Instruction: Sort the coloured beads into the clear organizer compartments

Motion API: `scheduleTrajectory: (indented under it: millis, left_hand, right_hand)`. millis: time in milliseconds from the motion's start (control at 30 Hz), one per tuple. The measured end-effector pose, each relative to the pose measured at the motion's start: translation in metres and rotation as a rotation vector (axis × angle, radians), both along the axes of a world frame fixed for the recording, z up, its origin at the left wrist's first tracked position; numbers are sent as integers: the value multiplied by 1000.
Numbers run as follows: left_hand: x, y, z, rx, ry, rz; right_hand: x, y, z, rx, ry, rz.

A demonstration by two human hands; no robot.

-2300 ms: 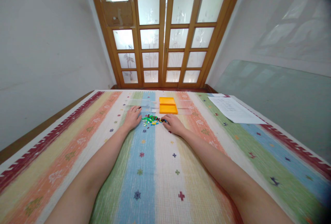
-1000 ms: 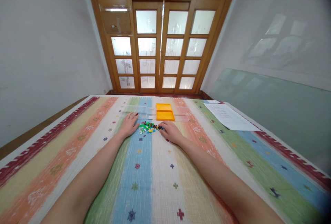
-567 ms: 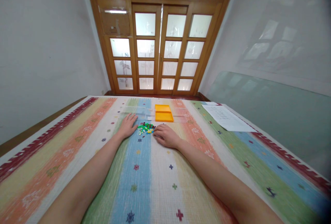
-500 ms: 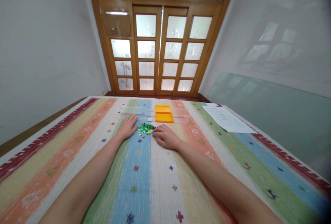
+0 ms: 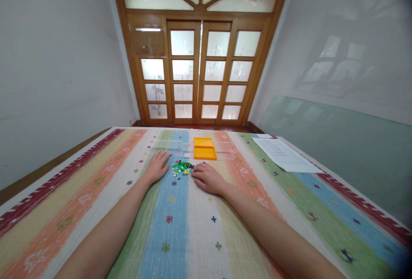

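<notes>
A small heap of tiny coloured pieces [image 5: 182, 168], mostly green with some yellow, white and dark ones, lies on the striped cloth [image 5: 96, 184]. My left hand [image 5: 157, 165] rests flat on the cloth just left of the heap, fingers stretched out. My right hand [image 5: 207, 178] lies palm down just right of the heap, fingers loosely curled toward it, nothing visible in them. Behind the heap sits an orange tray [image 5: 204, 148] with two compartments, flanked by clear plastic trays [image 5: 167, 145].
A printed sheet of paper [image 5: 283, 154] lies at the right on the cloth. A glass panel [image 5: 337, 141] leans along the right wall. Wooden glazed doors [image 5: 199, 73] stand beyond the far edge of the cloth.
The view has tilted upward, so more of the door shows. My right hand has drawn back slightly from the heap; my left hand has stayed flat beside it.
</notes>
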State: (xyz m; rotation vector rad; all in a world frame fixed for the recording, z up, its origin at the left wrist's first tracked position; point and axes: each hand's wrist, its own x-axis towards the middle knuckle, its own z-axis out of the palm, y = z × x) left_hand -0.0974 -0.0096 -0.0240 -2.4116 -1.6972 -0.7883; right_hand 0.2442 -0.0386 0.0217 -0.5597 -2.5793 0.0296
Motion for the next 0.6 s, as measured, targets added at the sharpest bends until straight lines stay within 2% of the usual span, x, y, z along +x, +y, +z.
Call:
scheduleTrajectory:
  millis: [600]
  left_hand:
    - [-5,-8,2,-60,-45,8]
  right_hand:
    - [5,4,-2,-37,40,-7]
